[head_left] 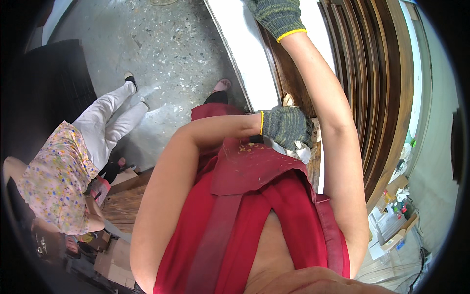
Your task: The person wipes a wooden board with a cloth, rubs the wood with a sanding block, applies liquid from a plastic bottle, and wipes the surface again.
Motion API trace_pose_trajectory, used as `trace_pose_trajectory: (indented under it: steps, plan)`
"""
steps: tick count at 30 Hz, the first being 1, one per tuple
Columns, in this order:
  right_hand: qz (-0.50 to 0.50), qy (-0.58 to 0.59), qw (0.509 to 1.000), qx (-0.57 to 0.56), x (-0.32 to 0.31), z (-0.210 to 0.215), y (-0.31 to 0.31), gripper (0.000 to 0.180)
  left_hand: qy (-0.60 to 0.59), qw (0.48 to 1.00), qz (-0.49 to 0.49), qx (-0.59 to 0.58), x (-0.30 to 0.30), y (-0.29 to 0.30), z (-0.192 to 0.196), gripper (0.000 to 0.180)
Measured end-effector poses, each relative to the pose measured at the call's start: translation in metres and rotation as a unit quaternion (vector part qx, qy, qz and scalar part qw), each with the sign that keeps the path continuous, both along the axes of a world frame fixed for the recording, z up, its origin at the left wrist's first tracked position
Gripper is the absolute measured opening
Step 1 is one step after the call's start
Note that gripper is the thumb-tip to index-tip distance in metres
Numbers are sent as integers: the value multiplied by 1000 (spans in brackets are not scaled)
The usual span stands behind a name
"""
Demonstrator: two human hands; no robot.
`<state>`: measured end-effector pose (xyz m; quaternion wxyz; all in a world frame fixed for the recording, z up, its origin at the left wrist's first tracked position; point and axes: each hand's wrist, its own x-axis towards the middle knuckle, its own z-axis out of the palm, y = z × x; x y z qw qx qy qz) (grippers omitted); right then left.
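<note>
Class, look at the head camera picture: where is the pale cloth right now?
In the head view, the pale cloth sits right of centre, bunched under the gloved left hand against the dark wooden board, just above the red apron.

The stack of wooden frames (377, 83) runs along the table's (254, 63) right side, a flat board (289, 78) just left of it. The right hand (276, 17) rests at the board's far end, the left hand (289, 128) on a cloth (299, 149) at its near end. Another person (73, 166) crouches on the floor (166, 44) well left of the table
</note>
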<state>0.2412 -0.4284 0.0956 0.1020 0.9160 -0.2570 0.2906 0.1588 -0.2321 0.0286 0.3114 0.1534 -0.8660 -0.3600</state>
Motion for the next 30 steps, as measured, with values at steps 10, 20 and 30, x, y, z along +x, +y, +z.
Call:
trace_pose_trajectory:
  steps: [10, 20, 30]
  plan:
    - [-62, 224, 967, 106, -112, -1, 97, 52, 117, 991, 57, -1, -7, 8, -16, 33]
    - [10, -8, 1000, -4, -9, 2, 15, 25, 55, 998, 29, -26, -3, 3, -5, 35]
    - [-20, -21, 996, 90, -14, 1, -35, 38, -38, 999, -23, 27, 4, 3, 8, 48]
